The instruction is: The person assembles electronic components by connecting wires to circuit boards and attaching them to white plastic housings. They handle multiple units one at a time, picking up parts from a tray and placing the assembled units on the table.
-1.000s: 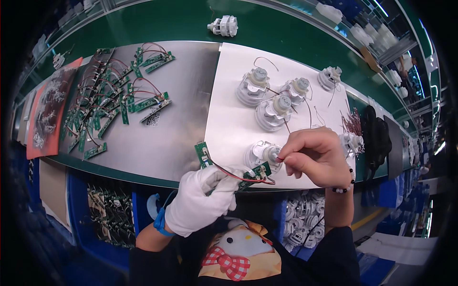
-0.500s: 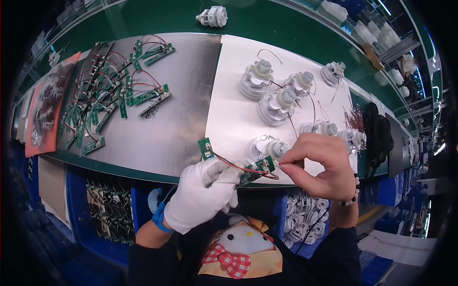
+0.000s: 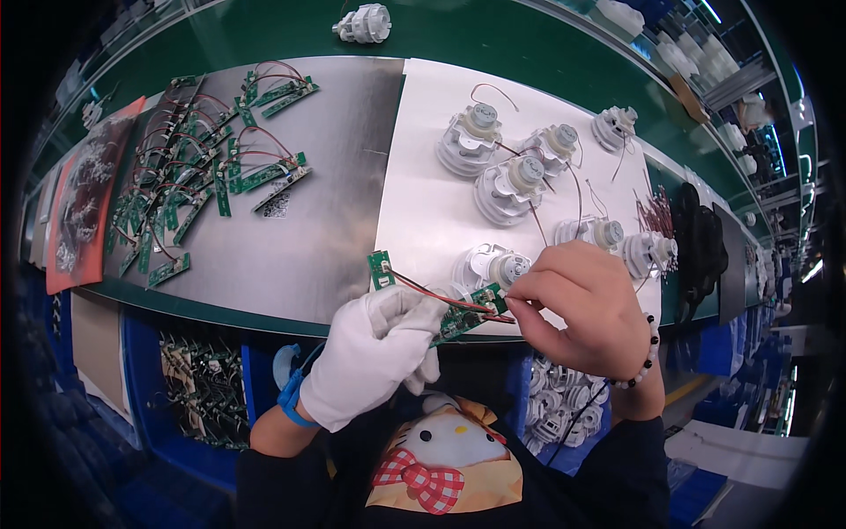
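Observation:
My left hand (image 3: 374,353), in a white glove, grips a pair of small green circuit boards joined by red and black wires. One circuit board (image 3: 381,269) juts up above the gloved fingers. The other circuit board (image 3: 463,324) slants out to the right, with the wires (image 3: 441,295) looping across it. At that board's right end, my bare right hand (image 3: 582,309) is closed in a pinch. What lies between its fingertips is too small to make out. Just behind the boards, a white motor assembly (image 3: 489,269) lies on the white sheet.
Several wired circuit boards (image 3: 211,172) are heaped on the metal plate (image 3: 339,159) at left. More white motor assemblies (image 3: 507,189) stand on the white sheet (image 3: 423,185). Blue bins below hold boards (image 3: 207,379) and white parts (image 3: 564,406). A black bundle (image 3: 696,251) lies at right.
My right hand has shifted slightly left, its fingertips now at the end of the slanted board. On the green surface at the back, a white assembly has moved left.

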A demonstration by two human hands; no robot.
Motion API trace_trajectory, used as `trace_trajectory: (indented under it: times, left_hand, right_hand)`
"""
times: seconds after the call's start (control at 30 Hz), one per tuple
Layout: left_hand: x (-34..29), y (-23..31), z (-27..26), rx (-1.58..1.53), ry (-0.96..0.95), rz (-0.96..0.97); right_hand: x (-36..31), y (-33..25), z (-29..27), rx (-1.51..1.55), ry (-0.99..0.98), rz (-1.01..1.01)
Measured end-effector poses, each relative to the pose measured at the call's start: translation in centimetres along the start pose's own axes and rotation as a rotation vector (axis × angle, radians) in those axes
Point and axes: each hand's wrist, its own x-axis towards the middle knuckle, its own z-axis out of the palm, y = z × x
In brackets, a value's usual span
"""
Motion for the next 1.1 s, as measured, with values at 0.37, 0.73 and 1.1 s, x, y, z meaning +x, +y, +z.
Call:
trace_trajectory:
  times: [0.37,0.73,1.1]
  left_hand:
    - [-0.2,-0.7,0.2,0.028,0.046,0.057]
    - [-0.5,-1.5,0.1,0.229,0.037,0.329]
    - [-0.2,-2.6,-0.4,0.799,0.041,0.859]
  right_hand:
    - [0.0,0.7,0.3,0.277,-0.055,0.079]
    - [0.0,0.7,0.4,0.403,-0.097,0.166]
    - [0.2,0.0,-0.3,0.472,-0.202,0.343]
